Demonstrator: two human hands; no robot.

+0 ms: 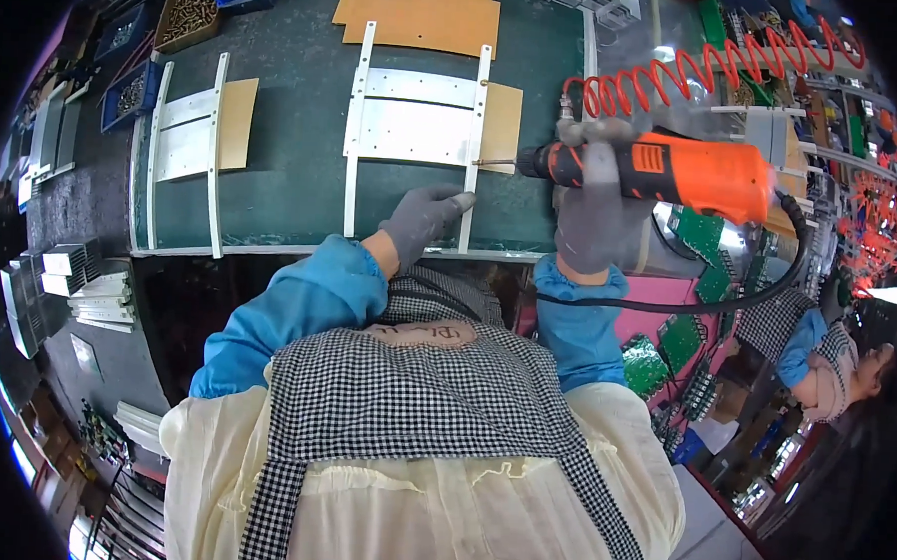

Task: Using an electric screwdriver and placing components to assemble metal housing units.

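My right hand point(594, 211), in a grey glove, grips an orange and black power screwdriver point(698, 174) lying sideways. Its thin bit reaches left to the right-hand metal rail point(479, 106) of a frame with two pale panels point(415, 130) across its rails. My left hand point(426, 224), also gloved in grey, is closed at the lower part of this rail, its fingertips on the metal; their undersides are hidden. A tan board point(501, 128) lies partly under the frame. A similar frame point(187, 133) rests to the left on the green table mat point(293, 173).
Blue bins point(129, 101) and a box of brass-coloured screws point(188, 10) stand at the far left. Tan boards point(417, 13) lie at the back. A red coiled hose point(678, 78) hangs above the screwdriver. Green circuit boards point(681, 340) and another person point(830, 377) are at the right.
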